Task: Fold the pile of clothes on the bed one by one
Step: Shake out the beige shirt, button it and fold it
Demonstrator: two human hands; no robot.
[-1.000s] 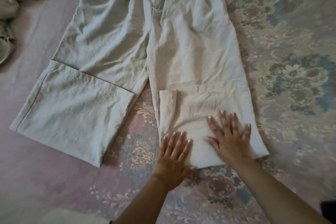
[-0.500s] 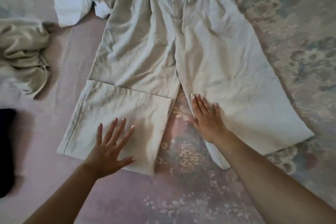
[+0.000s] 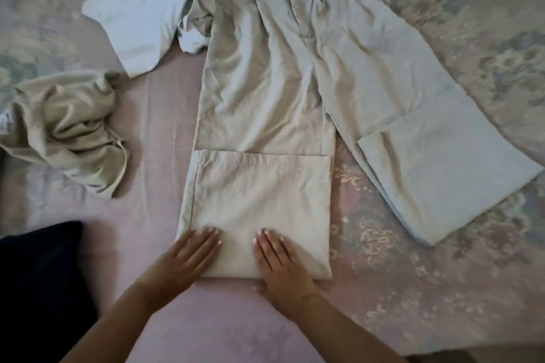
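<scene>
Both hands lie flat with straight fingers, gripping nothing: the left hand (image 3: 188, 259) and right hand (image 3: 280, 262) press the turned-up hem of the beige trousers (image 3: 265, 91) spread on the floral bedsheet (image 3: 442, 289). If they lift unevenly, the loose cuff could likely spring open or crease. Their long axis runs away from the person, waistband farthest, the other leg splaying right; a crumpled white garment (image 3: 141, 20) and crumpled beige garment (image 3: 70, 127) lie unfolded to the left.

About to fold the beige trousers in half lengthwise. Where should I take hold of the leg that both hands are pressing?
Probably take that trouser leg along its outer edge, image left: left hand pinching at the turned-up bottom corner, right hand moved higher up the side seam. The leg lies flat, cuff already folded up, so lifting that free edge should carry it over onto the other leg.
</scene>
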